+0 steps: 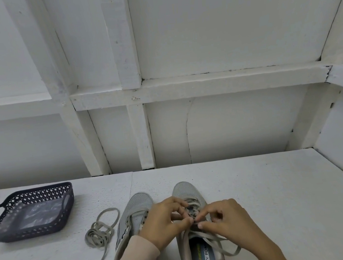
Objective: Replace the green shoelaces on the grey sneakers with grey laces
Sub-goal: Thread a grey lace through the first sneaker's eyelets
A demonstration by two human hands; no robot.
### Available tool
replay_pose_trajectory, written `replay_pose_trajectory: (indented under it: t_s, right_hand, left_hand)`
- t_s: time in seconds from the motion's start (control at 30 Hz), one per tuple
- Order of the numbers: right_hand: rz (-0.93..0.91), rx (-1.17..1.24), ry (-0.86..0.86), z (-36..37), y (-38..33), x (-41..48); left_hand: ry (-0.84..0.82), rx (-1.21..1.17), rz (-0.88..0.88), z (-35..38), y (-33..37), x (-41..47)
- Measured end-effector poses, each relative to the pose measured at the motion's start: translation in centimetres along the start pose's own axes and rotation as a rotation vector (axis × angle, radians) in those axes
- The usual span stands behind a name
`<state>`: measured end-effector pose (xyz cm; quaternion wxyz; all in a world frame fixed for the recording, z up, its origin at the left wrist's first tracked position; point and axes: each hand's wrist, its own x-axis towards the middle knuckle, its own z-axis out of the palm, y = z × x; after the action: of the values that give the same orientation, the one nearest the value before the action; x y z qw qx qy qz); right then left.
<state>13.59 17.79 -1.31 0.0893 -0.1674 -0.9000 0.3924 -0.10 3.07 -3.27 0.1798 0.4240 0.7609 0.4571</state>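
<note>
Both sneakers stand toes-away near the near edge of the table (283,191), probably so the eyelets face up within easy reach. The left hand (167,220) and right hand (228,218) meet over the right sneaker (187,190). Each grip is narrow, pinching the lace (216,243) at the middle eyelets. I cannot tell whether that lace is green or grey. The left sneaker (139,201) looks unlaced, and a loose lace (102,230) lies coiled just left of it, out of the way. A dark basket (37,231) sits far left. The best room to move seems rightward, where the table runs on.

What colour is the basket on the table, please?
Dark navy basket, lattice-patterned walls; head view.
</note>
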Motion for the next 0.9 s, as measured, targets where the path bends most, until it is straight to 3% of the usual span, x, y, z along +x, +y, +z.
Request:
replay_pose_trajectory:
  t_s: [0.27,0.4,0.47,0.73,0.9]
  right_hand:
    - [0.029,-0.095,-0.072,1.1,0.1,0.1]
    - [0.203,0.355,-0.127,0.5,1.1,-0.4]
    - [0.232,0.461,-0.121,0.3,1.3,-0.7]
    - [0.062,0.256,-0.046,0.2,1.1,-0.3]
    - [0.106,0.343,0.008,0.6,1.1,-0.2]
  left_hand:
    - [0.016,-0.098,-0.079,0.3,-0.8,-0.7]
    - [0.018,-0.117,-0.123,0.3,-0.5,-0.8]
    - [0.008,-0.114,-0.136,0.2,-0.3,-0.9]
    - [-0.013,-0.049,-0.035,0.0,0.3,-0.9]
    - [0.028,-0.172,-0.102,0.3,-0.4,-1.1]
